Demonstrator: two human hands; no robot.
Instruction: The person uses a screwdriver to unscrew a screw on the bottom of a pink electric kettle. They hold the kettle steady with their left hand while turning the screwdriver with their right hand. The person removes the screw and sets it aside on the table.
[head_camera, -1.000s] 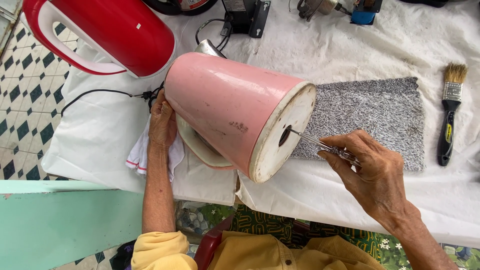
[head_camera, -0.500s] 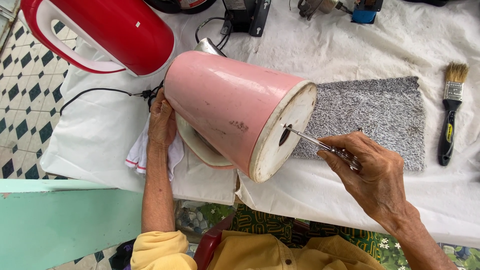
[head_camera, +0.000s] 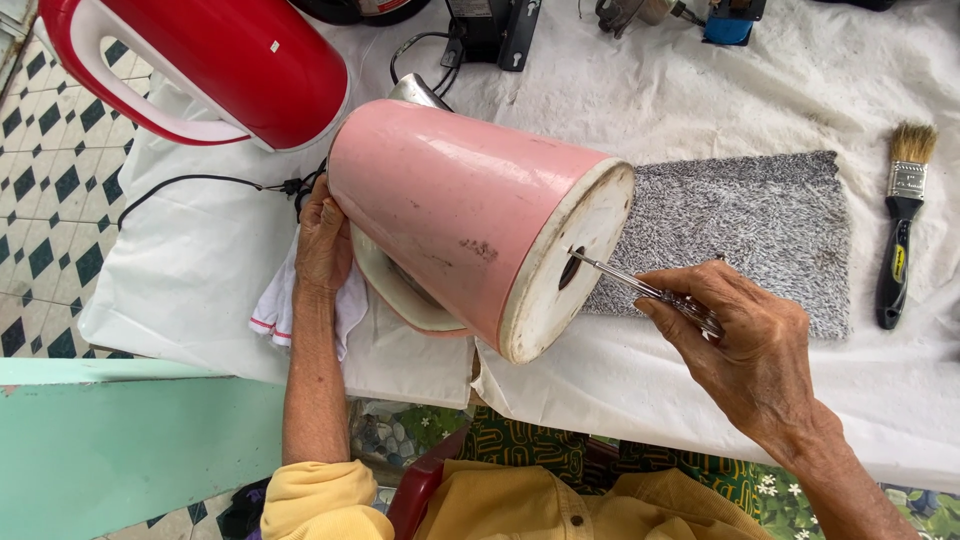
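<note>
A pink electric kettle (head_camera: 455, 215) lies on its side on the white cloth, its round white base (head_camera: 570, 262) facing me. My left hand (head_camera: 322, 238) grips the kettle's upper end from the left, over a white rag (head_camera: 275, 305). My right hand (head_camera: 745, 345) holds a thin metal tool (head_camera: 628, 283) like tweezers or a small screwdriver. Its tip sits at the dark hole in the middle of the base.
A red kettle (head_camera: 210, 65) stands at the upper left. A grey speckled mat (head_camera: 745, 225) lies behind the tool, a paintbrush (head_camera: 900, 225) at the right. A black cord (head_camera: 190, 185) runs left; dark tools sit along the far edge. The white cloth (head_camera: 700, 90) covers the table.
The tool's tip has moved slightly left, closer into the hole in the kettle's base. My left hand and the kettle have stayed put.
</note>
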